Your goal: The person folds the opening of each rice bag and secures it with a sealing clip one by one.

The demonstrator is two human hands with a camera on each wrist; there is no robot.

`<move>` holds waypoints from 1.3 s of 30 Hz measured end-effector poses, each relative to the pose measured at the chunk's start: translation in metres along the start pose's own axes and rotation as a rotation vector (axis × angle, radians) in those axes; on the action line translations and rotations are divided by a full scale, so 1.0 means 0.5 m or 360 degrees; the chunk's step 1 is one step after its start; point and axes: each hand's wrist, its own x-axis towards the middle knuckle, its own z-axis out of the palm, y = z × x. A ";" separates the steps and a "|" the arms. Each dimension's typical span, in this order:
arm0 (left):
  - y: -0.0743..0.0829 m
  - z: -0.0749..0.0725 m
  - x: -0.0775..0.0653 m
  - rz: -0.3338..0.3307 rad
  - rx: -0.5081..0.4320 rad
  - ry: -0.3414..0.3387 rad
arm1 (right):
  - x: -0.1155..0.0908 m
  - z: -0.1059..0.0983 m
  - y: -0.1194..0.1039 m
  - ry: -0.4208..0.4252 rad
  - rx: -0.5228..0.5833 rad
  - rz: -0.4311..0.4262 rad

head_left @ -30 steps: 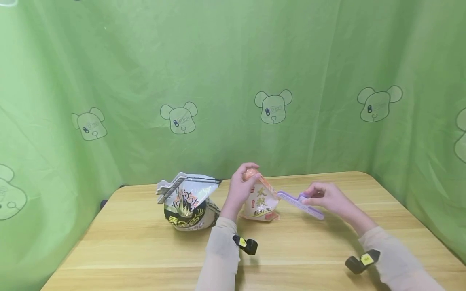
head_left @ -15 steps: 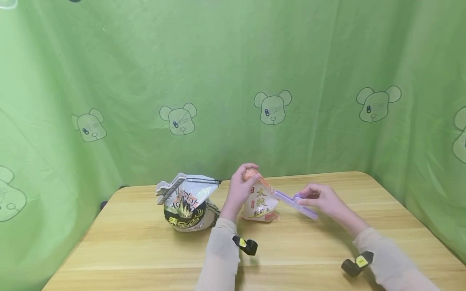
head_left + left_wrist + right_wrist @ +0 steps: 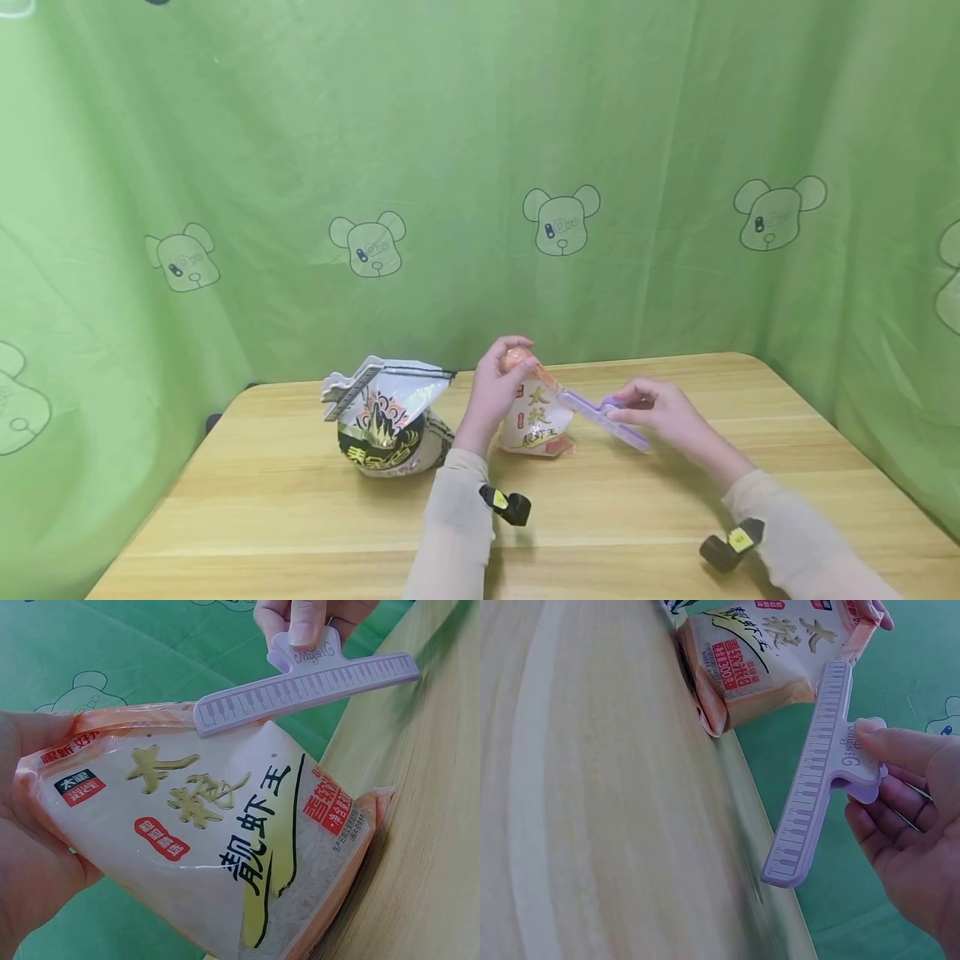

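A small white and orange rice bag (image 3: 202, 802) stands on the table, its top edge folded into an orange strip. My left hand (image 3: 497, 387) grips the upper left corner of that bag. Between thumb and fingers of my right hand (image 3: 667, 410) are the handles of a long purple bag clip (image 3: 810, 780) printed with piano keys. The clip's far end overlaps the right part of the folded edge in the left wrist view, while most of its length sticks out to the right past the bag.
Left of my left hand stands a larger black and white bag (image 3: 397, 421), its top corner held by a grey-white clip (image 3: 352, 387) with a similar key pattern. The wooden table (image 3: 300, 525) ends at a green curtain (image 3: 465, 167) behind.
My right hand has moved left with the purple bag clip, bringing the clip's end onto the folded bag edge. The left hand and both bags have stayed in place.
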 end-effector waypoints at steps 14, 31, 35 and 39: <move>-0.002 0.002 0.002 -0.0031 -0.0030 -0.0009 | 0.003 0.015 -0.004 0.0070 0.0013 0.0005; 0.001 -0.002 0.006 -0.0022 -0.0016 -0.0037 | 0.005 0.036 -0.022 0.0152 0.0099 0.0033; 0.001 -0.001 0.006 -0.0027 -0.0024 -0.0037 | 0.005 0.038 -0.026 0.0166 0.0130 0.0026; -0.003 -0.001 0.004 -0.0056 -0.0015 -0.0028 | 0.002 0.041 -0.032 0.0177 0.0140 0.0011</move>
